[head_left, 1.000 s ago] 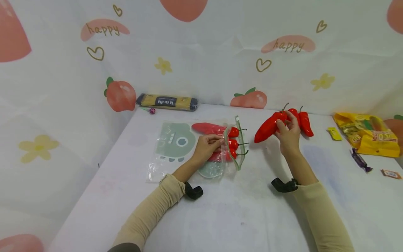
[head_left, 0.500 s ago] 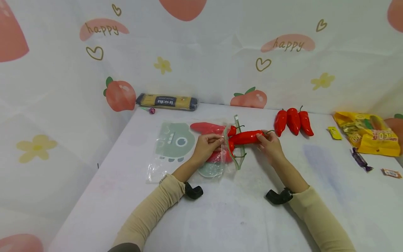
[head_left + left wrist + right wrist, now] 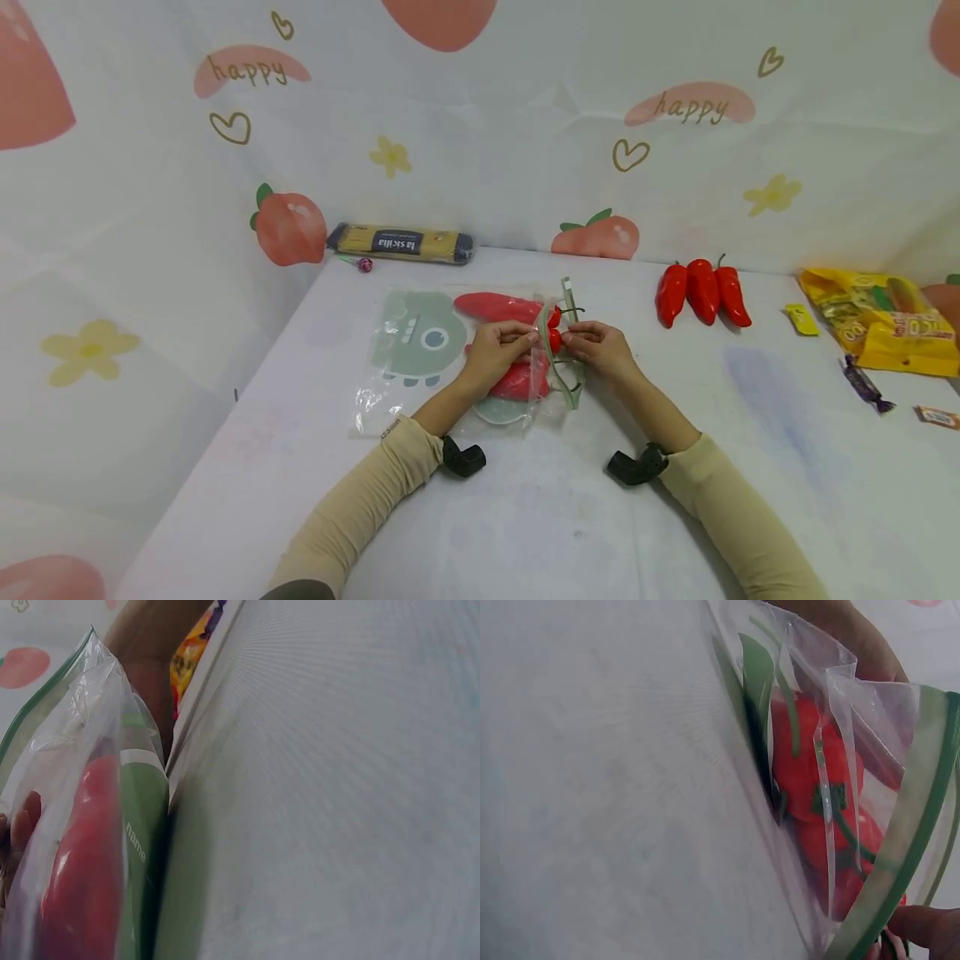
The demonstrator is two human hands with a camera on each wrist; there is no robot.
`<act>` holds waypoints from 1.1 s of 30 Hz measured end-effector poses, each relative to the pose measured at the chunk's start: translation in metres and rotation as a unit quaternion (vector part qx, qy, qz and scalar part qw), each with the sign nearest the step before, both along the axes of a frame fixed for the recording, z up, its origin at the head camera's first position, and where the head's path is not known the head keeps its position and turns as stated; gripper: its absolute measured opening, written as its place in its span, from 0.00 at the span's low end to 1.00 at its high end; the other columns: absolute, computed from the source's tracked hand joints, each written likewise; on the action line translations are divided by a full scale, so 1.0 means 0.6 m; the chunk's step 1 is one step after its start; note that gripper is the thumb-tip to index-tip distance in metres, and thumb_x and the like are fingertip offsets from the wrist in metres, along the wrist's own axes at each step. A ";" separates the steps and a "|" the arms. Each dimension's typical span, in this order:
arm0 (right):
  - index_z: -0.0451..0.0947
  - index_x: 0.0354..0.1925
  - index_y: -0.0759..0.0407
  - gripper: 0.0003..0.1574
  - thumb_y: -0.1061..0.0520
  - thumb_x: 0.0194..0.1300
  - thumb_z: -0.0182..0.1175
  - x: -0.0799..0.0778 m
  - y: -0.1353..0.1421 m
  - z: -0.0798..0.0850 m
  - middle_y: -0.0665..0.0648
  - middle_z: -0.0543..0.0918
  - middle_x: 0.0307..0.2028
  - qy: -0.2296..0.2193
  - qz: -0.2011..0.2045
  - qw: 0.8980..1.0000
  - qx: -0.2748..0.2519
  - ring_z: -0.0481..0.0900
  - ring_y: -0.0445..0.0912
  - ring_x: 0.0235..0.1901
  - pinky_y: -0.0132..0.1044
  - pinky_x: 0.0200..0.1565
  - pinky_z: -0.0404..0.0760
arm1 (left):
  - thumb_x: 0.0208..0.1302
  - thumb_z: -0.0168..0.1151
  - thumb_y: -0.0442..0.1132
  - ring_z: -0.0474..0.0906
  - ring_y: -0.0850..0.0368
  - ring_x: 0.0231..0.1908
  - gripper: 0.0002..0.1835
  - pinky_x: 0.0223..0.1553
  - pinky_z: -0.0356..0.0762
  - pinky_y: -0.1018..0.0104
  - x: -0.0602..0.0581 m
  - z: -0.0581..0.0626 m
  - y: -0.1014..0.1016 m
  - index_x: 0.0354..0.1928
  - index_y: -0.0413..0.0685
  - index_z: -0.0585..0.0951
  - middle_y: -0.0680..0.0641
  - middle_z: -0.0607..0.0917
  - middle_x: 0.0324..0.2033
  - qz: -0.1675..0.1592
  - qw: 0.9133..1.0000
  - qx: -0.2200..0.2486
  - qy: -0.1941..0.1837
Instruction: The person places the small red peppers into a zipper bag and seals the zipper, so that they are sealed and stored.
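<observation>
A clear zip bag (image 3: 408, 333) with a green dinosaur print and green zip edges lies flat, its mouth facing right. Several red chilli peppers (image 3: 491, 306) are inside, stems toward the mouth. My left hand (image 3: 495, 354) pinches the upper layer of the bag near the opening. Right at the mouth, my right hand (image 3: 603, 350) pinches the stem end of a red chilli pepper (image 3: 554, 340), whose body is inside. The right wrist view shows glossy peppers (image 3: 817, 772) through the plastic, with the right fingertips (image 3: 922, 926) by the zip edge.
Three red peppers (image 3: 702, 292) lie side by side at the back right. Beyond them are a yellow candy bag (image 3: 885, 321) and small wrapped sweets (image 3: 866, 385). A spaghetti pack (image 3: 401, 243) and a lollipop (image 3: 364, 265) lie at the back left, near the printed backdrop.
My right hand has carried a red pepper left from the group at the back right and slid it into the bag's mouth. The left hand has stayed on the bag.
</observation>
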State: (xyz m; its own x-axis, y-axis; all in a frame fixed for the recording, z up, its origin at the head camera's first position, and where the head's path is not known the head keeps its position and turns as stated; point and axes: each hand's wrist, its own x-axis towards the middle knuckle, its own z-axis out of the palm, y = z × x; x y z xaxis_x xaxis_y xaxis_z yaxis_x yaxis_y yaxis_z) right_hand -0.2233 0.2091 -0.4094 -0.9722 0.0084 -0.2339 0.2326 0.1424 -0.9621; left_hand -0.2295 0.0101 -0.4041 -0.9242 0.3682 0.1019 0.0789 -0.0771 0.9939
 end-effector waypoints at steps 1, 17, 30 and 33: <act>0.67 0.57 0.69 0.28 0.54 0.63 0.57 -0.001 -0.001 0.002 0.42 0.78 0.32 0.003 -0.006 1.000 0.010 0.77 0.33 0.33 0.21 0.39 0.80 | 0.61 0.58 0.31 0.81 0.67 0.28 0.12 0.34 0.84 0.67 -0.001 -0.001 0.000 0.43 0.28 0.78 0.32 0.84 0.35 0.000 1.000 0.001 0.001; 0.57 0.68 0.45 0.36 0.53 0.64 0.55 -0.056 0.135 0.066 0.48 0.63 0.67 0.067 -0.250 0.964 -0.066 0.60 0.41 0.65 0.30 0.67 0.59 | 0.60 0.59 0.32 0.81 0.67 0.28 0.12 0.35 0.83 0.68 0.001 -0.001 -0.002 0.43 0.29 0.79 0.34 0.84 0.35 0.005 1.000 0.002 -0.006; 0.38 0.72 0.49 0.41 0.52 0.69 0.47 -0.106 0.175 0.063 0.50 0.43 0.72 0.003 -0.242 0.966 0.095 0.41 0.42 0.72 0.34 0.71 0.44 | 0.61 0.58 0.32 0.81 0.67 0.29 0.12 0.35 0.83 0.68 0.005 0.002 -0.005 0.43 0.29 0.79 0.33 0.84 0.36 0.002 1.000 0.006 -0.015; 0.35 0.72 0.50 0.43 0.56 0.68 0.46 -0.115 0.178 0.055 0.51 0.43 0.72 -0.001 -0.242 0.964 0.112 0.41 0.44 0.72 0.36 0.72 0.44 | 0.60 0.59 0.32 0.81 0.67 0.28 0.13 0.34 0.83 0.69 0.004 0.001 -0.005 0.43 0.28 0.78 0.35 0.84 0.35 0.003 1.000 0.012 -0.016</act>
State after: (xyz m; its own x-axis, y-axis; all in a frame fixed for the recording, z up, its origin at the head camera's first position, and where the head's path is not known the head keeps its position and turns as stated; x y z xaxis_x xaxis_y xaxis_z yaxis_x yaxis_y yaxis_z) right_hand -0.2924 0.3162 -0.3762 -0.8410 0.5117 -0.1758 0.3267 0.2212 -0.9189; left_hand -0.2273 0.0073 -0.4032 -0.9294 0.3601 0.0803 0.0468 -0.1007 0.9938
